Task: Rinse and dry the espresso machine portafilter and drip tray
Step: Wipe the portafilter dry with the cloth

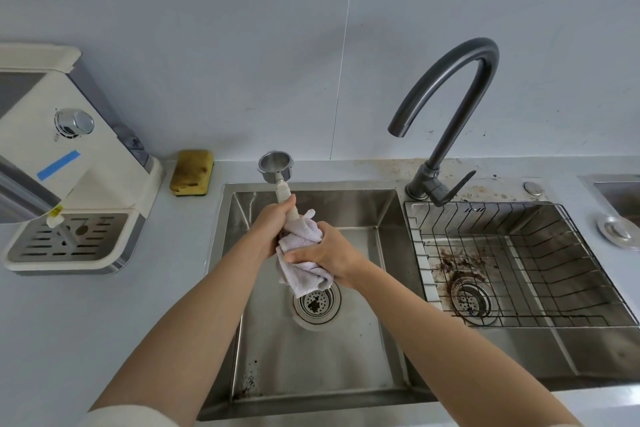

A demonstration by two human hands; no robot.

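Your left hand point(268, 229) grips the portafilter point(277, 168) handle above the sink point(311, 357); your right hand's point(327, 255) fingers point(300, 255) clutch the cloth point(304, 253) around it.

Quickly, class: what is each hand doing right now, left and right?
Left hand: grips the portafilter handle.
Right hand: grips the white cloth around the handle's end.

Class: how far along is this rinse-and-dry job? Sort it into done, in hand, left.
Done, seemingly: the rinse of the portafilter; no water runs from the tap. In hand: the left hand grips its handle while the right hand wipes it with a cloth over the sink. Left: the drip tray, sitting in the espresso machine.
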